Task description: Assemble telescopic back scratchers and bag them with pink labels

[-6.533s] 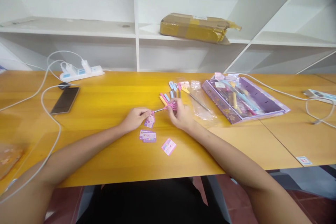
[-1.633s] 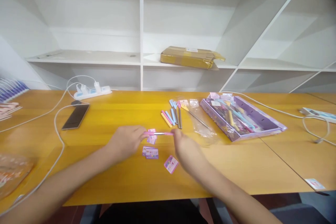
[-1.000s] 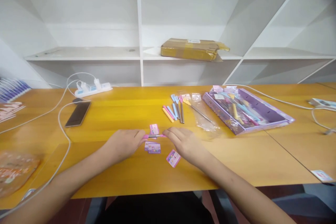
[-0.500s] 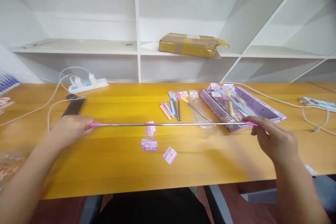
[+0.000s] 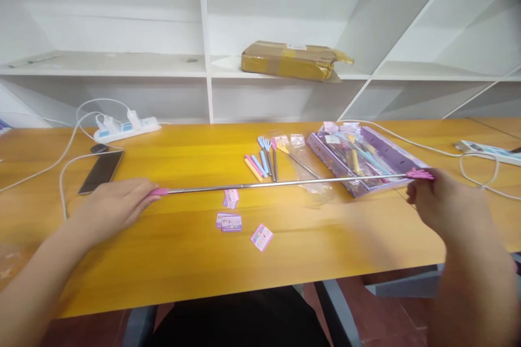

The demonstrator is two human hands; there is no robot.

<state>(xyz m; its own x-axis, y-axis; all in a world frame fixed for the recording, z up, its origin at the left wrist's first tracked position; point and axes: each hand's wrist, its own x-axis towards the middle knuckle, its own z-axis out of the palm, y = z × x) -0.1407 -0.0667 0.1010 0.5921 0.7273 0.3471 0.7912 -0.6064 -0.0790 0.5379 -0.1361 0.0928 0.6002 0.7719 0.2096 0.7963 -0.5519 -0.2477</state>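
A telescopic back scratcher (image 5: 277,184) with a thin silver rod is stretched out above the table, its right end a little higher. My left hand (image 5: 116,203) is closed on its pink handle at the left end. At the other end, my right hand (image 5: 451,209) is closed at the pink claw-shaped head; the hand is slightly blurred. Beyond the rod lie several shorter back scratchers (image 5: 273,162) with blue, pink and yellow heads, beside pink, blue and yellow handle sleeves (image 5: 254,167). Small printed cards (image 5: 231,223) lie on the near side.
A purple open box (image 5: 391,149) holding bagged back scratchers stands at the right, with clear plastic bags (image 5: 309,173) beside it. A phone (image 5: 101,171) and a power strip (image 5: 128,129) with white cables lie left. A taped carton (image 5: 288,60) sits on the shelf above the wooden table (image 5: 183,255).
My right hand has moved right and turned, so the pink head shows more. The rod has gone from level to tilted, right end up. The whole view has shifted slightly.
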